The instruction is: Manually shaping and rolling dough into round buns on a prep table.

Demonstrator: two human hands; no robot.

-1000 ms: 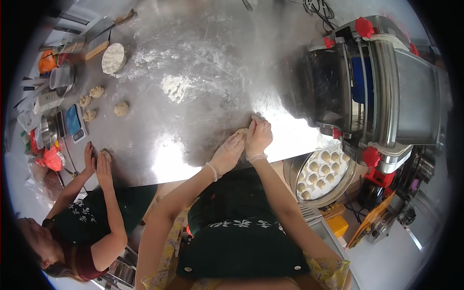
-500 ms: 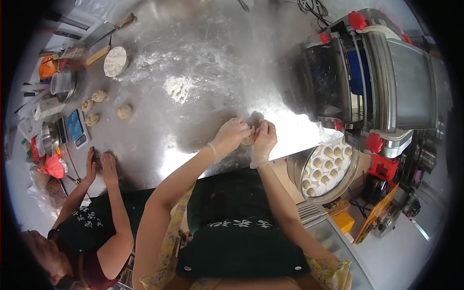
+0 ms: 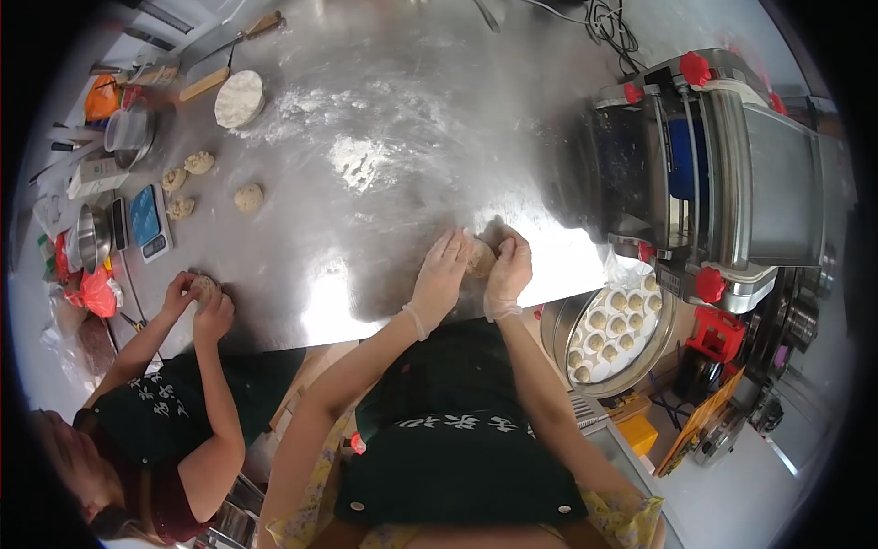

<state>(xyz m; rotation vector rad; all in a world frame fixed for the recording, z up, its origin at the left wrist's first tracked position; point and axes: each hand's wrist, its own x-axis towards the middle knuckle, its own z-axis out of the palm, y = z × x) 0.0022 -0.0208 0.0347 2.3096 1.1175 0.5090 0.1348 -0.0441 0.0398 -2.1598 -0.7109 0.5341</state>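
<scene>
Since half a second ago, my left fingers (image 3: pixel 450 251) had straightened out of a curl, baring more of the dough ball (image 3: pixel 480 260); the co-worker's hands (image 3: pixel 212 316), flat then, now curled round a second dough piece (image 3: pixel 205 287).

My dough ball sat on the bench (image 3: pixel 439 101) near its front edge, between both hands. Left fingers nearly straight, set along one side; right fingers (image 3: pixel 515 247) bent, closed against the other. Probably a cradle, each side backing the other. Undersides hidden.

Kept near the scale (image 3: pixel 146 220), likely for weighing: three dough lumps (image 3: pixel 199 163) grouped, one single lump (image 3: pixel 248 197) apart. Flour patch (image 3: pixel 355 160), one, central, presumably within reach for dusting.

Round pan (image 3: pixel 556 322), one, off the bench's front edge to my right: roughly a dozen small balls (image 3: pixel 617 325), spaced on white paper, perhaps against sticking. Exact count uncertain.
</scene>
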